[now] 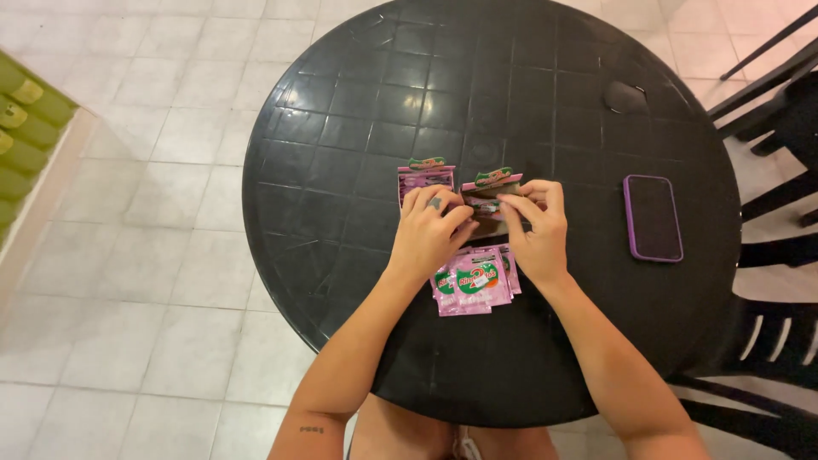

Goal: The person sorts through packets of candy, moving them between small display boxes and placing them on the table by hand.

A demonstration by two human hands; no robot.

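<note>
Both my hands work over a round black table (341,170). My left hand (429,230) and my right hand (534,226) together pinch a pink sachet with a green top (490,183), held just above the tabletop. A second pink sachet (426,173) lies flat just left of it, beyond my left fingers. Near me, between my wrists, sits a small pile of pink sachets with red and green print (474,281).
A phone in a purple case (653,217) lies face down to the right of my hands. A small dark object (625,96) rests at the table's far right. Black chairs (780,102) stand on the right, and a green slatted object (25,128) is at the left edge.
</note>
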